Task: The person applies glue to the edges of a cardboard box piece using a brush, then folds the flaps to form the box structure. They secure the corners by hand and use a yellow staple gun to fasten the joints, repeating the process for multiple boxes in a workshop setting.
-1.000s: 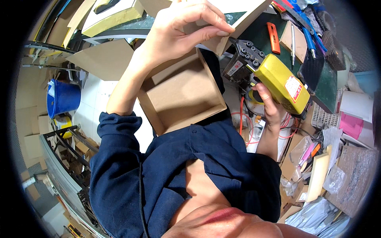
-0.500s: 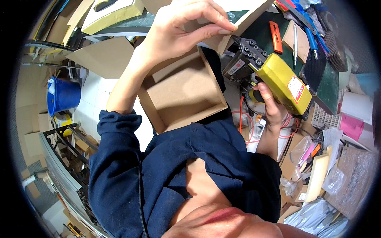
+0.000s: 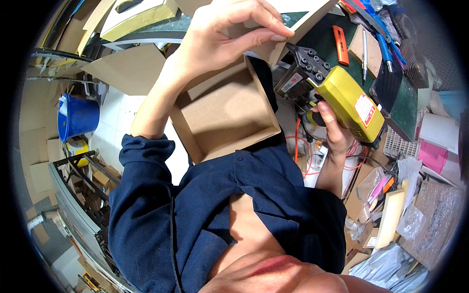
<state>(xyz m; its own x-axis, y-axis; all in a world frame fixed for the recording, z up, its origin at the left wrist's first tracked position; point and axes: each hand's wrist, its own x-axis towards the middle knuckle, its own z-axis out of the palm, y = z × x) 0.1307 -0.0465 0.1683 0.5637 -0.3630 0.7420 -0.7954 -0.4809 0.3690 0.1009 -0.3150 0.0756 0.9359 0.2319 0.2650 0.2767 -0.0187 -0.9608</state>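
Note:
My right hand (image 3: 334, 128) is wrapped round the grip of a yellow nail gun (image 3: 344, 100). The nail gun's dark nose points up and left, at the near end of a thin brown board (image 3: 309, 23), seen edge-on. Whether the nose touches the board I cannot tell. My left hand (image 3: 234, 31) pinches that same end between thumb and forefinger, just above the nose. Below my left wrist, a shallow open box (image 3: 229, 110) of brown board rests on my lap, its inside showing. My left forearm hides part of its far side.
An orange utility knife (image 3: 340, 45), a silver pen-like tool (image 3: 364, 56) and a wood block lie on the dark green bench (image 3: 404, 110). Red hose and cables hang below the nail gun. A blue bucket (image 3: 80, 117) stands at left, with clutter along the right.

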